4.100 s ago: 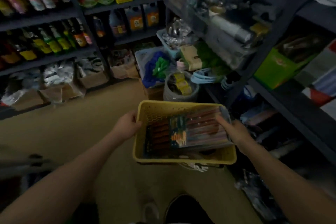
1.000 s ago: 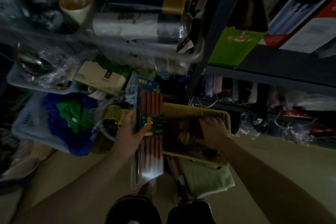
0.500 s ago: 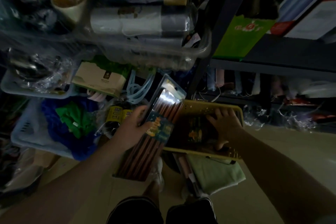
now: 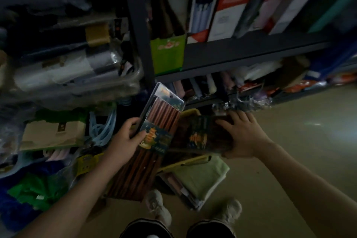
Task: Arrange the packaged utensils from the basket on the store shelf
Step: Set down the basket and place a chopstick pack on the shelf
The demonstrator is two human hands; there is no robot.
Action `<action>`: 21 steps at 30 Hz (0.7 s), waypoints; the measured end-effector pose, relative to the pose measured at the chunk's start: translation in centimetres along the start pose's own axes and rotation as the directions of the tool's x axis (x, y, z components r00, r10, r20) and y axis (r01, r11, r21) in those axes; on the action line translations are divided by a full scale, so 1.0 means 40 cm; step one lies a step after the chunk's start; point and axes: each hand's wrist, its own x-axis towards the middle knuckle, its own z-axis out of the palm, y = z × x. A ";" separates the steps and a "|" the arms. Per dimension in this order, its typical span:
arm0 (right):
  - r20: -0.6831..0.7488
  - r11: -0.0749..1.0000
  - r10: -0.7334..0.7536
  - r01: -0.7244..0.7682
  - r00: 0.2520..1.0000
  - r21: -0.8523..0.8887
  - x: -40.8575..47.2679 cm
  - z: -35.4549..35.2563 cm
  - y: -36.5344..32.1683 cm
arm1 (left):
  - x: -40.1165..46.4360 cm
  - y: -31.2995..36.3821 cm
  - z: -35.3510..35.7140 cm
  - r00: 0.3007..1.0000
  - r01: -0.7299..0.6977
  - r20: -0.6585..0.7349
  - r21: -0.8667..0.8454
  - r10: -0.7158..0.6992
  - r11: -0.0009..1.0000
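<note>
In front of the dark shelf, low near the floor, my two hands are a little apart, each with its own pack.

From my head camera, my left hand grips one pack of long brown sticks. My thumb lies on its colored label and my fingers curl round its left edge. The pack tilts, with its clear top pointing to 1 o'clock, toward the shelf post, and its bottom end down at 7 o'clock near my knee.

At 3 o'clock from that pack, my right hand holds a second pack. My fingers spread over its right end and my thumb sits under it. This pack lies almost flat over the yellow basket. I can only see bits of the basket rim above and below the pack. The two packs touch or overlap in the middle; I cannot tell which.

A green cloth lies just under the basket, at 5 o'clock from my left hand. A green box stands on the shelf at 12 o'clock. Blue cords hang at 9 o'clock from my left hand. My shoes are at 6 o'clock.
</note>
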 end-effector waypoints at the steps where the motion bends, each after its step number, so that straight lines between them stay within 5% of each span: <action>1: -0.009 0.995 0.068 -0.068 0.998 0.070 -0.042 0.006 0.045 | -0.008 0.031 0.016 0.999 -0.036 0.010 -0.021 0.036 0.999; 5: 0.031 0.843 0.339 -0.318 0.940 0.434 -0.176 0.037 0.220 | -0.055 0.154 0.110 0.991 -0.134 -0.041 -0.133 0.130 0.982; 8: 0.013 0.674 0.462 -0.361 0.887 0.645 -0.241 0.071 0.344 | -0.073 0.244 0.240 0.978 -0.182 -0.139 -0.209 0.155 0.961; 13: -0.095 0.610 0.567 -0.340 0.818 0.715 -0.343 0.057 0.554 | -0.082 0.448 0.509 0.956 -0.257 -0.226 -0.351 0.185 0.901; 21: -0.331 0.516 0.780 -0.248 0.531 0.820 -0.391 -0.147 0.839 | -0.064 0.841 0.727 0.939 -0.344 -0.236 -0.628 0.251 0.698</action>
